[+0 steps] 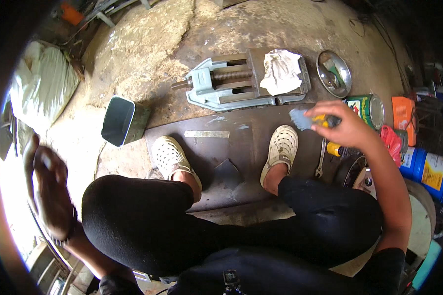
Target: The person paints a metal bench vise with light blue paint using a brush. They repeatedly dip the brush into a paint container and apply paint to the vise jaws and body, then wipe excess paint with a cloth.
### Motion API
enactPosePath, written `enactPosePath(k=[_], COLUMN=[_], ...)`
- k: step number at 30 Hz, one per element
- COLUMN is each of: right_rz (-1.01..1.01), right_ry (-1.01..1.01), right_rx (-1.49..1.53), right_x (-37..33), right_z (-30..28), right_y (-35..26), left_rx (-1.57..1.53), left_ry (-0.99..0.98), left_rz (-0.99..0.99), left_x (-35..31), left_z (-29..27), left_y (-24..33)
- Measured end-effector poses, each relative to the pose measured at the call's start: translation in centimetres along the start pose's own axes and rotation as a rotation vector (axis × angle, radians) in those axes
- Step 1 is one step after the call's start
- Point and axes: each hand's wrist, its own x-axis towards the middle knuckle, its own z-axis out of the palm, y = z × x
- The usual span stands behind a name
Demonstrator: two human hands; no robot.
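Note:
My right hand (343, 123) is closed round the yellow and black handle of a putty knife (325, 120). Its blade points left and carries blue-grey paste. My left hand (49, 189) is raised at the far left, beside my knee, with fingers apart and nothing visible in it. A blue-grey machine vise (226, 81) lies on the floor ahead of my feet, its screw running lengthwise. On the vise's right end rests a crumpled white cloth (281, 72). Blue-grey smears mark the dark metal sheet (251, 152) below the vise, near the blade.
Left of the vise stands a dark rectangular container (119, 120). A round metal dish (333, 73) with a green-handled tool, a green tin (366, 110), a wrench (321, 160) and a blue tub (425, 169) lie right. Between my feet are a metal strip (206, 133) and a dark square sheet (228, 173).

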Motion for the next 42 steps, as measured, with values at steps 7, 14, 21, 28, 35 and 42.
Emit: enactPosePath(k=[7,14,21,28,35,42], right_rz=[0.439,0.425,0.359,0.216,0.19,0.114], right_ry=[0.554,0.742,1.041,1.049,1.142,1.154], right_rx=[0.608,1.024,1.536,1.974,2.086,2.115], right_x=[-5.9,-7.8,-7.5,-8.3,-8.8,-7.4], right_z=[1.6,8.8,15.1,18.0,18.2,17.2], right_y=[4.8,8.7,12.5,13.2,13.9,14.9], left_rx=[-0.323,0.354,0.649,0.813,0.927,1.02], left_ry=[-0.351,-0.887,-0.839,-0.847,-0.936,-1.011], left_rz=[0.229,0.187,-0.146,-0.276,-0.222,-0.219], left_x=[-6.4,-4.9,-4.9,-4.3,-3.0,-2.5], left_z=[4.2,8.9,10.4,13.0,17.4,20.9], left_y=[6.6,7.4,7.3,7.3,7.3,7.4])
